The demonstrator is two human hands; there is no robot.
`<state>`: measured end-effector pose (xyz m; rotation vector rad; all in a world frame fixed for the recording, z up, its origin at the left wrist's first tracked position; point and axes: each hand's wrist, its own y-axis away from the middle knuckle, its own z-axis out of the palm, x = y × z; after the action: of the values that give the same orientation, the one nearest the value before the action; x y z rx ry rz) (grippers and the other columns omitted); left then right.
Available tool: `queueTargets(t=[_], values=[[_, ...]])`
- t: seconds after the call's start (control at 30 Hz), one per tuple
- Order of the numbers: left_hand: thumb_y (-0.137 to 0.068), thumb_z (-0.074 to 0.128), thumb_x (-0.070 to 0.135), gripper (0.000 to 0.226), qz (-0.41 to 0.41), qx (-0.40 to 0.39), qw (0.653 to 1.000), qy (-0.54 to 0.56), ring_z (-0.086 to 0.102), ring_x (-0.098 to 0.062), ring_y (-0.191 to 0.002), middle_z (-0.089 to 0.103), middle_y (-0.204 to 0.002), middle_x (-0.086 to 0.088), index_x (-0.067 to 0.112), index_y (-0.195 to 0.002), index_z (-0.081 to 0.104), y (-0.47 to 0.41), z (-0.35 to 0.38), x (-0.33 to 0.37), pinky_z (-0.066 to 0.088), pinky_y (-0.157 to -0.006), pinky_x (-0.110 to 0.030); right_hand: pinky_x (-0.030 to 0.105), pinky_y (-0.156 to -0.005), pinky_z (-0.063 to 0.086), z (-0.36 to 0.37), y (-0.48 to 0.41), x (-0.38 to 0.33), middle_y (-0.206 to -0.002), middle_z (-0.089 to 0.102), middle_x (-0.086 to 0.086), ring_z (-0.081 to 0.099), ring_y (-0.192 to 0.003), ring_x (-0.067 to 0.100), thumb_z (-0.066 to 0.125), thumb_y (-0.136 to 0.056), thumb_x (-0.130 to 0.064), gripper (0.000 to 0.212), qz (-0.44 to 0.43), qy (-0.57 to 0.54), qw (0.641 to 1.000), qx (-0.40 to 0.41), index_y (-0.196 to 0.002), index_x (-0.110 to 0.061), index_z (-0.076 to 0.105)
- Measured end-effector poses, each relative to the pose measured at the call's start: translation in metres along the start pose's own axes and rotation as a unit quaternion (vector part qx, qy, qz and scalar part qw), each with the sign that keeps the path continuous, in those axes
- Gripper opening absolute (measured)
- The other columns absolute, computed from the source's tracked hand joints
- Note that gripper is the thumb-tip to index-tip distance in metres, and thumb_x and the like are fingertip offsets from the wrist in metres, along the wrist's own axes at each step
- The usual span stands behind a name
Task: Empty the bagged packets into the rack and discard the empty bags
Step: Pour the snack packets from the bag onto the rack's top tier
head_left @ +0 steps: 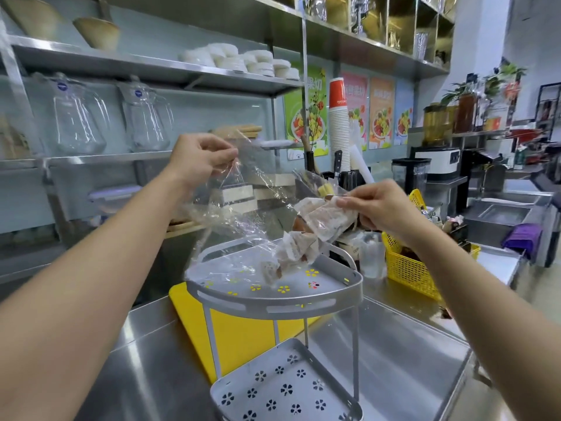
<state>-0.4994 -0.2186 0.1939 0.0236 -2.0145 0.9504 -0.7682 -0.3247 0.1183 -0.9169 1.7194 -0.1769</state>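
A grey two-tier rack (273,302) with flower-shaped holes stands on the steel counter. Above its top tier I hold a clear plastic bag (243,202). My left hand (200,158) pinches one upper corner of the bag, high and to the left. My right hand (379,205) grips the bag's other end together with white packets (321,218). Several more packets (291,253) hang and tumble just above the top tier, blurred. The lower tier (285,387) holds nothing.
A yellow cutting board (194,323) lies under the rack. A yellow basket (409,268) with items stands to the right, with a sink (501,214) beyond it. Stacked paper cups (338,126) and a knife block stand behind. Shelves with glass jugs and bowls line the left wall.
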Motion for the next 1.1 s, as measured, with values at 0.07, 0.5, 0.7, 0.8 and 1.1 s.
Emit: queueTargets(t=[0.07, 0.5, 0.7, 0.8, 1.1], values=[[-0.080, 0.067, 0.011, 0.007, -0.018, -0.004, 1.000, 0.018, 0.066, -0.014, -0.069, 0.070, -0.077, -0.003, 0.017, -0.076, 0.067, 0.006, -0.004, -0.008, 0.055, -0.067, -0.023, 0.016, -0.032, 0.033, -0.007, -0.007, -0.010, -0.051, 0.052, 0.015, 0.040, -0.032, 0.008, 0.069, -0.079, -0.012, 0.012, -0.011, -0.033, 0.999, 0.012, -0.082, 0.000, 0.070], [-0.078, 0.068, 0.016, 0.009, -0.066, -0.015, 0.998, 0.013, 0.069, -0.005, -0.064, 0.075, -0.067, 0.005, 0.021, -0.072, 0.070, 0.022, -0.037, -0.042, 0.045, -0.063, -0.026, 0.031, -0.049, 0.060, -0.018, -0.036, -0.031, -0.054, 0.068, 0.012, 0.067, -0.046, 0.020, 0.072, -0.073, -0.008, 0.011, 0.041, 0.071, 0.994, -0.077, -0.072, 0.001, 0.066], [-0.080, 0.067, 0.015, 0.010, -0.056, 0.015, 0.996, 0.071, 0.067, -0.009, -0.061, 0.074, -0.064, 0.004, 0.021, -0.072, 0.069, 0.029, -0.033, -0.045, 0.053, -0.054, -0.017, 0.019, -0.037, 0.050, -0.009, -0.047, -0.037, -0.061, 0.066, 0.007, 0.063, -0.044, 0.010, 0.063, -0.083, -0.007, 0.010, -0.092, -0.023, 0.993, 0.070, -0.077, 0.001, 0.064], [-0.083, 0.064, 0.010, 0.010, -0.057, 0.007, 0.997, 0.051, 0.064, -0.005, -0.053, 0.071, -0.058, 0.005, 0.015, -0.075, 0.067, 0.031, -0.022, -0.042, 0.051, -0.047, -0.016, 0.018, -0.034, 0.045, 0.007, -0.053, -0.039, -0.067, 0.063, 0.011, 0.060, -0.044, 0.010, 0.062, -0.085, -0.008, 0.012, -0.100, 0.093, 0.989, 0.060, -0.073, -0.008, 0.063], [-0.091, 0.054, 0.025, 0.016, -0.026, 0.133, 0.985, 0.109, 0.064, -0.012, -0.052, 0.070, -0.058, 0.005, 0.025, -0.077, 0.062, 0.033, -0.017, -0.035, 0.049, -0.052, -0.029, 0.009, -0.059, 0.042, 0.014, -0.065, -0.054, -0.068, 0.053, -0.015, 0.052, -0.060, -0.005, 0.058, -0.087, -0.011, 0.010, -0.212, 0.049, 0.936, 0.276, -0.089, -0.003, 0.063]])
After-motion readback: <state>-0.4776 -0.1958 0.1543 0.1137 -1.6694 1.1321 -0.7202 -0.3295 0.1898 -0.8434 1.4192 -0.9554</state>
